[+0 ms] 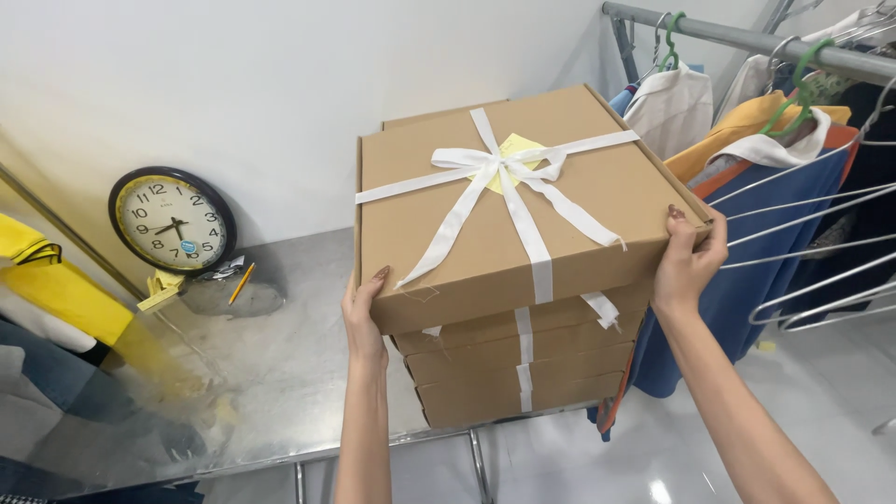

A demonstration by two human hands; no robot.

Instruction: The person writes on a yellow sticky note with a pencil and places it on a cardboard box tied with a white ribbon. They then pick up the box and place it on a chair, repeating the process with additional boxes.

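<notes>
From the head camera, the left hand (362, 313) was pressed to the left side of the flat brown cardboard box tied with a white ribbon bow (504, 210), fingers (378, 276) spread up along the wall, so the palm was out of sight. The right hand (688, 257) gripped the right front corner, fingers (674, 217) curled over the top edge, thumb hidden behind the box. Both hands were closed on that box, which sat tilted on top of a stack of similar brown cardboard boxes (518, 373) at the right end of the shiny metal counter (280, 373).

How many boxes lay in the stack was hard to tell; a pale yellow tag (516, 149) was half covered by the bow. A second box edge peeped out behind the top one. The stack's right side overhung the counter's end.

Close on the right hung garments on a metal rail (747, 39), with empty wire hangers (812, 271) near the right wrist. To the left, the counter lay open as far as a round black-rimmed wall clock (173, 221) leaning against the white wall, beside a yellow pencil (241, 282). Yellow fabric (56, 289) was cut off by the frame's left edge.
</notes>
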